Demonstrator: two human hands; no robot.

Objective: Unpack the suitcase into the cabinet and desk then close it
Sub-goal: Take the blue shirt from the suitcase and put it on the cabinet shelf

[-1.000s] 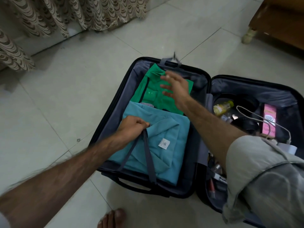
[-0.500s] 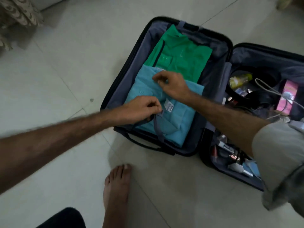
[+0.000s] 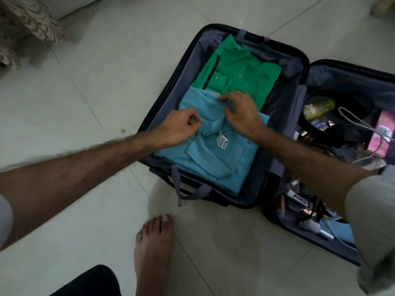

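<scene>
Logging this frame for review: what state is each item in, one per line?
Suitcase: open flat on the floor.
Teal shirt: folded, topmost, still packed.
Green shirt: folded, partly under the teal one.
Gray strap: unbuckled, hanging over the rim.
Left hand: pinching teal fabric.
Right hand: pinching teal fabric.

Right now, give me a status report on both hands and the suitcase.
Left hand and right hand pinching the teal shirt. Suitcase open, green shirt unpacked. Strap loose, nothing blocking.

both arms stretched out toward 12 o'clock, left hand [image 3: 178, 129] and right hand [image 3: 239, 115] side by side, palms down, fingers curled and pinching
</scene>
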